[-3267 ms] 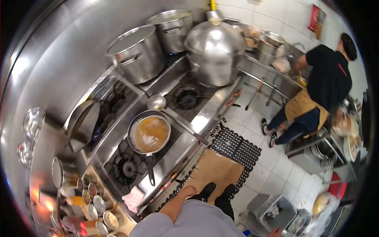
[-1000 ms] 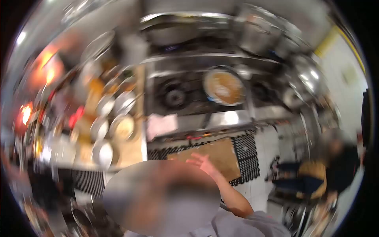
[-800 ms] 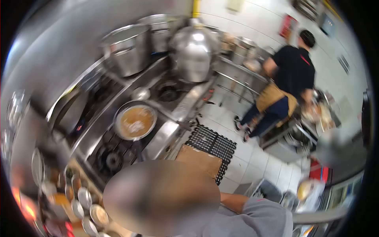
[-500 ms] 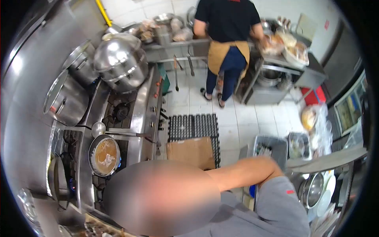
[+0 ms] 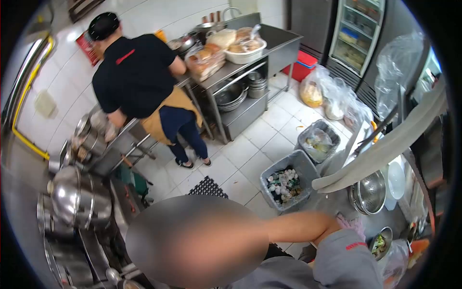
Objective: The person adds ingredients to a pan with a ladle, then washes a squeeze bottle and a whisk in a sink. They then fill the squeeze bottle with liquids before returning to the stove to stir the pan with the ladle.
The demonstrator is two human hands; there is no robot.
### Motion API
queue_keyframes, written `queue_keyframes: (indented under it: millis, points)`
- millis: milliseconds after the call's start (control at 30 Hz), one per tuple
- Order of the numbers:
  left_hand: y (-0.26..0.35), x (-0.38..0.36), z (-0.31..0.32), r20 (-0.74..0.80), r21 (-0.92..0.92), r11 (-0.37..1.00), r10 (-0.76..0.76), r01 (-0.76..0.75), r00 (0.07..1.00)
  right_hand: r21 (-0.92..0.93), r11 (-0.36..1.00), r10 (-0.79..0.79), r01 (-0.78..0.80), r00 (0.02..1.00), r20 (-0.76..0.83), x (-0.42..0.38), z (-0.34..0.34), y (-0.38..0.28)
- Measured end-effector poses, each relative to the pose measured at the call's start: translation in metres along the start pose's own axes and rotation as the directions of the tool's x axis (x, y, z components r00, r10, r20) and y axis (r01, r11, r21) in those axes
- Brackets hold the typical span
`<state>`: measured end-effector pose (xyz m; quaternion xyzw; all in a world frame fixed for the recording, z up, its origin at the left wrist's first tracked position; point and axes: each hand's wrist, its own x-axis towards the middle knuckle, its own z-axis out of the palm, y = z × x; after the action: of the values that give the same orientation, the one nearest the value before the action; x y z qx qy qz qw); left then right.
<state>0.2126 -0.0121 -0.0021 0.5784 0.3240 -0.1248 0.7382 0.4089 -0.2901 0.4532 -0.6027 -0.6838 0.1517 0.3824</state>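
My forearm (image 5: 301,227) and grey sleeve (image 5: 349,260), which I take to be my right, reach in from the lower right. A blurred oval covers the forearm's far end, so the hand and anything in it are hidden. My left hand does not show. Beside the elbow lies a pink cloth (image 5: 352,224). A metal bowl with green vegetable pieces (image 5: 381,244) stands right of the sleeve, and a steel colander (image 5: 370,193) sits on the counter above it. At the lower left edge, a ladle's bowl (image 5: 113,275) shows near the stove.
A co-worker in a black shirt (image 5: 137,79) stands at the back counter. Two grey bins (image 5: 310,169) (image 5: 332,131) hold waste. Bagged bread (image 5: 206,61) and a white tub (image 5: 246,57) are on the steel table (image 5: 211,84). Large steel pots (image 5: 79,197) stand left.
My view has swung to the right. The co-worker, bins and steel table now appear further left, and the frying pan with liquid has left the view. The forearm stays bent.
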Motion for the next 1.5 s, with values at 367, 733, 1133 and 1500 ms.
queue_keyframes:
  millis: [367,733,1133,1500]
  points:
    - [0.062,-0.001,0.051,-0.265,0.516,0.814,-0.142,0.265,0.954,0.359,0.136,0.538,-0.923,-0.235,-0.81,-0.309,0.164,0.067]
    - [0.172,0.099,0.064,-0.244,0.909,0.13,-0.603,0.395,0.759,0.334,0.084,0.414,-0.939,-0.272,-0.869,-0.302,0.167,0.084]
    - [0.375,0.291,0.269,0.397,0.696,0.647,0.015,-0.311,0.918,0.217,-0.293,0.544,-0.931,-0.349,-0.763,-0.294,0.153,0.091]
    - [0.292,0.366,0.148,0.129,0.991,0.094,-0.482,-0.095,0.867,0.391,-0.304,0.492,-0.869,-0.495,-0.716,-0.325,0.119,0.109]
